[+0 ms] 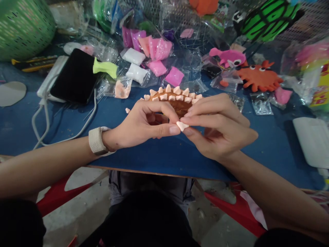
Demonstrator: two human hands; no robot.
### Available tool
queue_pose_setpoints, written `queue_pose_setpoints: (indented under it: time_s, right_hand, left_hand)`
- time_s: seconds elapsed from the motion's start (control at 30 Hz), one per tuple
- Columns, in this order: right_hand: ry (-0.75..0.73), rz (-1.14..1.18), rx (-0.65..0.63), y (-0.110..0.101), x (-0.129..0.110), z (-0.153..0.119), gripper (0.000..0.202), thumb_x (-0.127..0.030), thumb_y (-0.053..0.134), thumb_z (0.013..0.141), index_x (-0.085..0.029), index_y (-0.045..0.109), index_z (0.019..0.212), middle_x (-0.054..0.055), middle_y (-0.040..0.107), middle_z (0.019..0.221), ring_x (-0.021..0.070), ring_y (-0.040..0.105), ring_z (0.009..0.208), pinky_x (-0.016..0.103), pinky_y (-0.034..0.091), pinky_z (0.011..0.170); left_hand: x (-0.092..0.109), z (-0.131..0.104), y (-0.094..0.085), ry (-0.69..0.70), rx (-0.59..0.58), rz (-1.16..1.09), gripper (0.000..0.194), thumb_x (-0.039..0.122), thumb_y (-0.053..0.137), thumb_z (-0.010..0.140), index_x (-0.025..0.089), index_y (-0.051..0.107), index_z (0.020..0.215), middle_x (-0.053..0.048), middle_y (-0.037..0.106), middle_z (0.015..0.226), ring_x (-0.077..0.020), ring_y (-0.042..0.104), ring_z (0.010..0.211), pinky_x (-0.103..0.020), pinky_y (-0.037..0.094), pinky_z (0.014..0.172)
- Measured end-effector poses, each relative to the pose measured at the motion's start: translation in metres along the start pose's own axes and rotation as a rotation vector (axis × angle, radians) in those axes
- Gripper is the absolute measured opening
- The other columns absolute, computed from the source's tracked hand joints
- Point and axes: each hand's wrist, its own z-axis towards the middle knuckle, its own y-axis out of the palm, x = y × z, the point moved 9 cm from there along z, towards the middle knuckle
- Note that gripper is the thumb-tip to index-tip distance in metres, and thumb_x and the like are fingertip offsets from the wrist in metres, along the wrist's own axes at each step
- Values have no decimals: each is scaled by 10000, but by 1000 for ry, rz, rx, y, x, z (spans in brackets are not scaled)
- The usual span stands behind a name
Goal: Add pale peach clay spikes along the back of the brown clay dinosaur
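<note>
A small pale piece (182, 126) sits pinched above the near part of a blue table (164, 157), caught from both sides. The left hand (144, 120) clamps it between thumb and forefinger; the right hand (218, 120) grips the opposite side the same way, its other fingers gathered on the far side. Just beyond them lies a brown form (181, 108), partly hidden by the hands and edged with two rows of similar pale points (168, 88).

The step in hand appears to be shaping the piece by touch, pressing its edges and corners. The next move seems to call for light, even pressure, then a clean release by one hand so the other can keep the piece without flattening it.

Farther off lie pink packets (174, 76) and, to the right, an orange crab figure (260, 77); a black phone (74, 77) rests at left. How soft the piece is, and whether it is finished, cannot be told from this view.
</note>
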Motion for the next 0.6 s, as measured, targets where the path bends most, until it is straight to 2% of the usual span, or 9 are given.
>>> queue_pose_setpoints:
  time_s: [0.2, 0.3, 0.47, 0.6]
  right_hand:
    - [-21, 94, -32, 1, 3, 0, 208, -391, 822, 1068, -346, 834, 1270, -7, 821, 990, 198, 768, 839, 398, 663, 754]
    - [-51, 117, -49, 2, 1, 2, 190, -397, 850, 1050, -344, 837, 1232, -22, 834, 997, 186, 776, 810, 386, 669, 726]
    - [-96, 159, -81, 2, -2, 6, 165, -380, 871, 1037, -273, 849, 1161, -2, 853, 964, 184, 790, 799, 379, 694, 715]
    - [-88, 142, -87, 2, -3, 8, 80, -381, 845, 1063, -331, 849, 1127, -29, 854, 961, 176, 798, 804, 367, 698, 726]
  left_hand:
    - [3, 1, 2, 27, -58, -21, 225, 342, 1014, 889, 170, 870, 883, -15, 741, 806, -51, 623, 567, -147, 517, 501]
    - [6, 2, 2, 45, -73, 23, 259, 368, 1017, 885, 170, 855, 848, -17, 744, 796, -56, 629, 568, -157, 512, 512]
    - [6, 3, 2, 54, -86, 71, 268, 366, 1027, 872, 174, 845, 833, -20, 759, 789, -67, 639, 586, -164, 492, 515]
    - [7, 3, 3, 66, -109, 78, 237, 338, 1019, 882, 172, 856, 837, -32, 787, 817, -83, 673, 670, -176, 540, 596]
